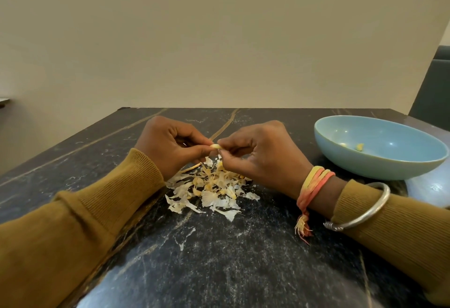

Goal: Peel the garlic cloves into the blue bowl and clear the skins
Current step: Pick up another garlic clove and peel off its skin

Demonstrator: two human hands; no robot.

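Note:
A small pale garlic clove (215, 146) is held above the table between both hands. My left hand (170, 147) pinches its left end with thumb and fingers. My right hand (258, 156) pinches its right end, fingers curled. Below the hands lies a heap of white and yellowish garlic skins (211, 188). The blue bowl (379, 159) stands at the right, with two small peeled pieces (359, 147) inside it.
The black marble table (219, 259) runs to its far edge by a beige wall. A loose skin flake (181, 245) lies near me. A dark chair back (433, 93) stands at the far right, behind the bowl.

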